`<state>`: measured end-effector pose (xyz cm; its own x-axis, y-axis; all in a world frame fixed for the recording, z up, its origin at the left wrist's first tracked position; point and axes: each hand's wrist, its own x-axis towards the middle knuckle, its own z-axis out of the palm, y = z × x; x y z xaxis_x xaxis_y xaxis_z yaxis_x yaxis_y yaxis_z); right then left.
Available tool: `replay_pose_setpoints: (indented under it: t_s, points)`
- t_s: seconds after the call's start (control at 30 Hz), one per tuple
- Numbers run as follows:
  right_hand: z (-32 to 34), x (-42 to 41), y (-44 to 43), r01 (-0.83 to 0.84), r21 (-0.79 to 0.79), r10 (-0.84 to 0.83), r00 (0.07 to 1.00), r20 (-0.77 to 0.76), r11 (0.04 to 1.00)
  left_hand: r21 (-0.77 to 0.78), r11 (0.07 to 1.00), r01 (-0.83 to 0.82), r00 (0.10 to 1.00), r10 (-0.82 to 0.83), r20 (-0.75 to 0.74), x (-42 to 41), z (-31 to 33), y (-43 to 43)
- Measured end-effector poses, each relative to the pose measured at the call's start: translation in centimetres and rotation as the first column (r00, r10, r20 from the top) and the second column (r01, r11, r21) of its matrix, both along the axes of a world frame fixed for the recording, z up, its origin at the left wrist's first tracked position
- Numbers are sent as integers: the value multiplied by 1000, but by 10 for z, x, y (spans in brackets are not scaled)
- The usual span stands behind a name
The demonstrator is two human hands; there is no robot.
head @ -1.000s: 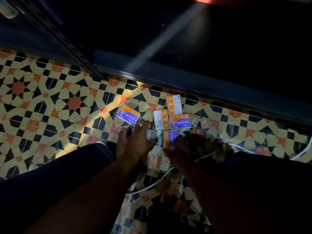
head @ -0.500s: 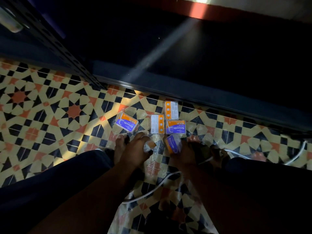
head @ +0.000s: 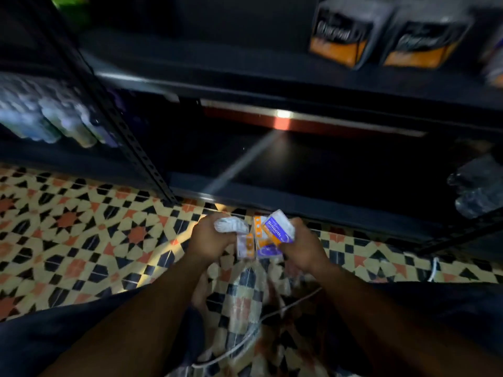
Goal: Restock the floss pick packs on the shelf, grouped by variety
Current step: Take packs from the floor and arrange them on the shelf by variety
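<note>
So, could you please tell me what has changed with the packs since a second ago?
The Smooth packs that lay scattered on the tiled floor are now gathered and lifted off it. The right hand grips them, and the left hand closes in beside, still holding its pale bundle. The white cable still lies on the floor.

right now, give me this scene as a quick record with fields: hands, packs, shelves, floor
left hand: grips crumpled clear wrap
right hand: grips purple-and-orange floss packs; the top one reads Smooth
pack count: several, exact number unclear
upper shelf: two dark Charcoal packs, blurred
lower shelf: dark, just beyond the hands
floor: patterned tiles, white cord between the knees
</note>
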<state>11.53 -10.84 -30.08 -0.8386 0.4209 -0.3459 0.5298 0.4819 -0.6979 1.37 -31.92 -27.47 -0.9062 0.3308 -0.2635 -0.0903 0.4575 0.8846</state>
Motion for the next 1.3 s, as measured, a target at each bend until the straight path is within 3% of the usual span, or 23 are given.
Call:
replay_pose_setpoints:
  t_s: [0.1, 0.27, 0.47, 0.63, 0.83, 1.3]
  points:
    - [54, -8, 5, -31, 63, 35, 997, -76, 998, -4, 997, 82, 992, -82, -94, -3, 50, -9]
    - [146, -16, 4, -40, 140, 75, 964, -253, 989, -193, 970, 148, 916, -208, -344, -16, 135, -25]
    - [243, -29, -7, -44, 223, 148, 867, -475, 974, -131, 980, 151, 824, -197, -531, -30, 212, -32]
    - [296, -53, -5, 4, 334, 193, 810, -554, 942, -137, 985, 109, 757, -171, -631, -57, 256, -31]
    - [323, -98, 2, 72, 389, 172, 812, -557, 918, -155, 987, 51, 734, -142, -665, -99, 284, -16]
    - [280, -202, 22, 165, 512, 130, 861, -492, 843, -177, 983, 44, 789, -143, -597, -213, 253, 31]
